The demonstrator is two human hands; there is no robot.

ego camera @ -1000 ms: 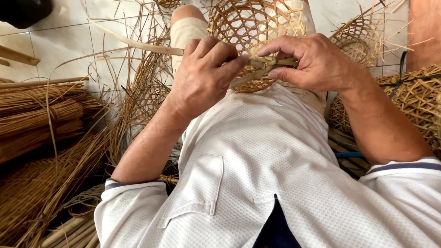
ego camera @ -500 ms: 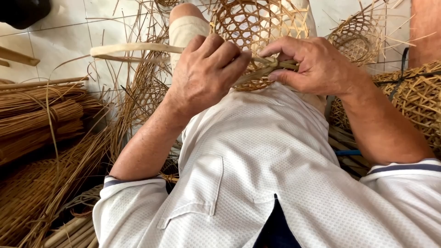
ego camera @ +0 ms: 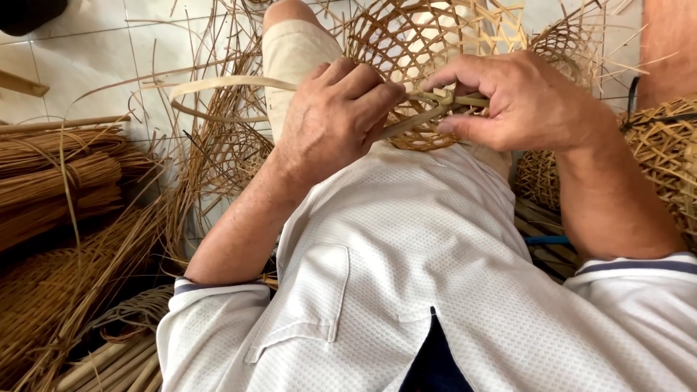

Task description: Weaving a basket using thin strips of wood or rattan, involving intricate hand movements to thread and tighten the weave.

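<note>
Tiled floor | woven basket rim between hands | left hand, right hand both pinching strips

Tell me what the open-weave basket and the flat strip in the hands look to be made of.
The basket looks like split bamboo or rattan: thin pale-tan slats, matte, woven in an open lattice with loose ends sticking out. The flat strip, held by the left hand and pinched at the rim by the right hand, seems the same plant fibre: pale, smooth, bending without creasing. Which plant is unclear.

Matt cane basket — glossy floor tiles
</note>
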